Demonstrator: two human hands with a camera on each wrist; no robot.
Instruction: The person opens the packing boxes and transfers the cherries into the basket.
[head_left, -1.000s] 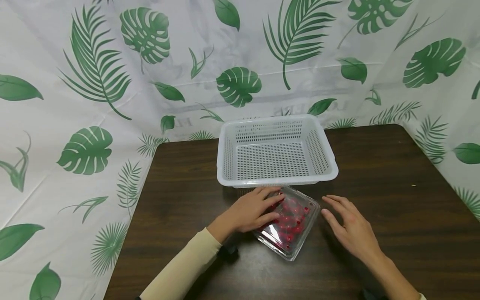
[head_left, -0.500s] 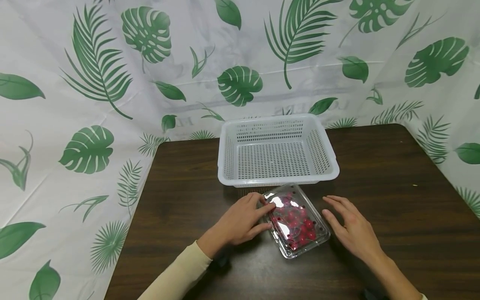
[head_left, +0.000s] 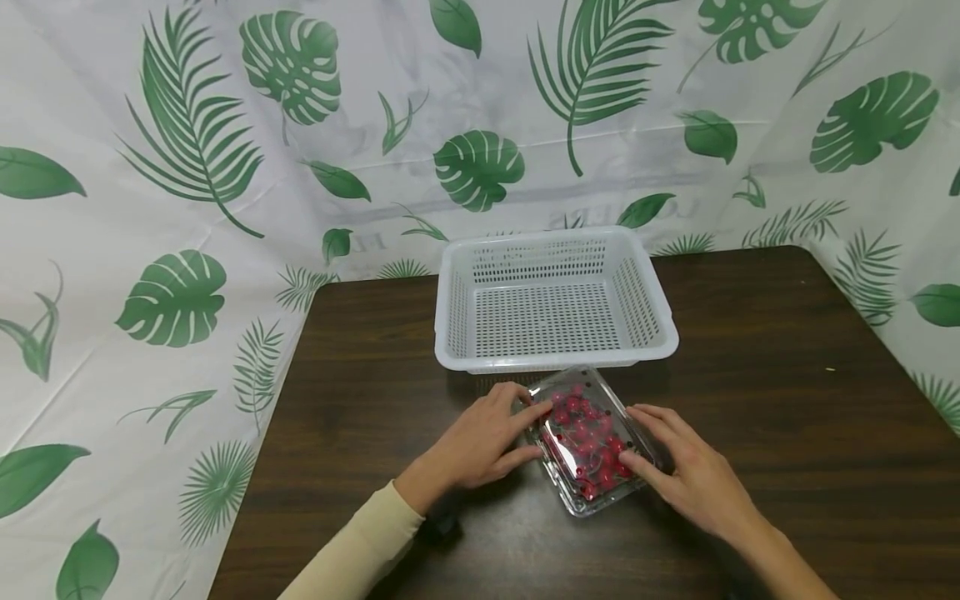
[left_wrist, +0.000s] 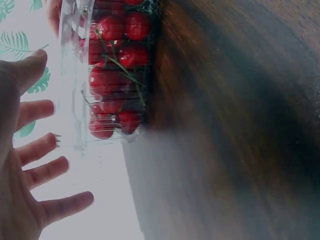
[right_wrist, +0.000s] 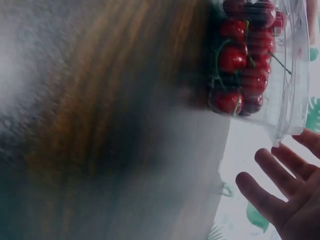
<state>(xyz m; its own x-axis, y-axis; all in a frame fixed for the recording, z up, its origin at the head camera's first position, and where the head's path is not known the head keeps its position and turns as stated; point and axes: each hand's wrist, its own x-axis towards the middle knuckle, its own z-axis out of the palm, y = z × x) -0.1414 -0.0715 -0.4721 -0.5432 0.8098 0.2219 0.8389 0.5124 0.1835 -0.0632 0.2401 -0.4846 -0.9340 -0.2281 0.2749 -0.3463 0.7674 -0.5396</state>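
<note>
A clear plastic clamshell box [head_left: 564, 382] of red cherries [head_left: 604, 446] lies at an angle on the table, its lid down. Green stems show among the cherries [left_wrist: 120, 55] in the left wrist view. My left hand [head_left: 480, 435] is at the box's left edge, fingers spread and fingertips at the lid's rim. On the other side, my right hand [head_left: 693, 467] has its thumb over the lid and its fingers along the right edge. In the right wrist view the fingers [right_wrist: 260, 197] are spread and fairly straight beside the lid's lip [right_wrist: 287, 115].
Right behind the box stands a white perforated plastic basket [head_left: 555, 364] with nothing in it. The dark wooden table [head_left: 780, 350] reaches back to a white leaf-print cloth [head_left: 420, 83]. A tiny yellow speck [head_left: 830, 369] lies at the right.
The box has turned and shifted slightly right while my left hand drew back to its left edge. In the last half second, my right hand has moved left onto the box's right side.
</note>
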